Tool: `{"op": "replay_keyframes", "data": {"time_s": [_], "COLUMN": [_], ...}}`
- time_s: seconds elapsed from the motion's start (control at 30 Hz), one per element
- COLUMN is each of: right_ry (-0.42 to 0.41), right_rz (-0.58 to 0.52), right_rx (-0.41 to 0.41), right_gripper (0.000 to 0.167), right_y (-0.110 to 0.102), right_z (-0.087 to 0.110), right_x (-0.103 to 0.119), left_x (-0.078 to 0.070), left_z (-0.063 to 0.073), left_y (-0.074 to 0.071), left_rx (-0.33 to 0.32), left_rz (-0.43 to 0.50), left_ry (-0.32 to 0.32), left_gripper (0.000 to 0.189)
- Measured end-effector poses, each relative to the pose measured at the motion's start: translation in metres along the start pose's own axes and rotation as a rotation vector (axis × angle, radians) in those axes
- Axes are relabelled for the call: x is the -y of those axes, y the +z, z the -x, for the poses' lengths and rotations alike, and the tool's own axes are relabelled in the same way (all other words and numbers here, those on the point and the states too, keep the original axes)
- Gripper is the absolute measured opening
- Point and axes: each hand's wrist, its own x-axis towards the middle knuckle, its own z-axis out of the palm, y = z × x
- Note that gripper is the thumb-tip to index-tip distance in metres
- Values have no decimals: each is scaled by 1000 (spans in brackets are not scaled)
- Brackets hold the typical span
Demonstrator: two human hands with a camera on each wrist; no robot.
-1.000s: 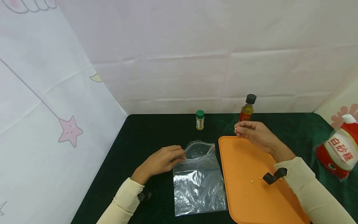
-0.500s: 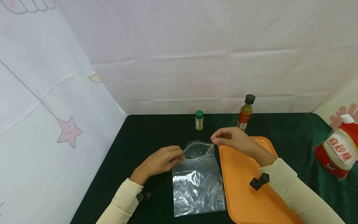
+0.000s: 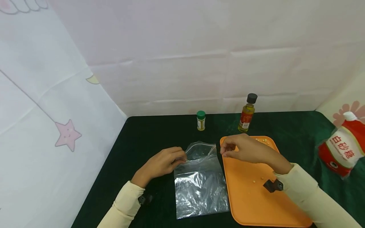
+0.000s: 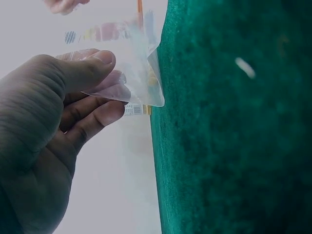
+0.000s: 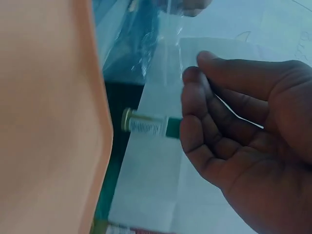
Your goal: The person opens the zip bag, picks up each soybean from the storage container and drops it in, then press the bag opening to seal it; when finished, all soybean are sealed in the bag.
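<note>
A clear zip-top plastic bag (image 3: 199,190) lies on the dark green cloth, its mouth partly spread at the far end. My left hand (image 3: 163,163) pinches the left edge of that mouth; the left wrist view shows the thumb and fingers on the bag's film (image 4: 141,87). Over the far left corner of the orange tray (image 3: 239,202) hovers my right hand (image 3: 246,148), fingers loosely bent. In the right wrist view nothing shows between its thumb and index finger. Small pale yellow kernels (image 3: 254,181) lie scattered on the tray, with several more near its far edge.
Behind the bag stands a small green-capped shaker jar (image 3: 201,121). An oil bottle (image 3: 246,115) with a black cap is behind the tray. On the far right leans a red and white sugar pouch (image 3: 342,147). White printed curtains border the table.
My right hand went left from the tray's far edge to the bag's mouth with a pale kernel, then drew back rightward; no kernel shows in it now. My left hand stayed on the bag.
</note>
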Motion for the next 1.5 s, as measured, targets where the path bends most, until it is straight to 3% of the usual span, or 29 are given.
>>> {"op": "replay_keyframes", "data": {"time_s": [0.17, 0.4, 0.7, 0.9, 1.03, 1.2, 1.3, 1.5], "right_ry": [42, 54, 77, 51, 96, 226, 260, 252], "right_rz": [135, 182, 227, 199, 93, -287, -484, -564], "right_rx": [125, 210, 197, 50, -110, -220, -256, -291], "right_gripper": [12, 24, 27, 18, 6, 19, 29, 37], "right_y": [-8, 4, 25, 16, 9, 4, 6, 15], "right_z": [34, 66, 77, 72, 63, 53, 50, 41], "right_x": [-7, -18, -27, -25, -27, -33, -39, -43], "left_x": [0, -1, -2, 1, 2, 2, 1, 1], "left_z": [0, 0, 0, 0, 0, -1, -1, -1], "left_y": [-1, -1, 0, 0, 0, 0, 0, 0], "left_rx": [9, 10, 8, 12, 12, 10, 9, 8], "left_rz": [2, 4, 0, -6, -11, -8, 0, 7], "left_ry": [-5, -13, -2, 6, 10, 11, 9, 9], "left_gripper": [18, 18, 18, 19, 18, 19, 20, 19]}}
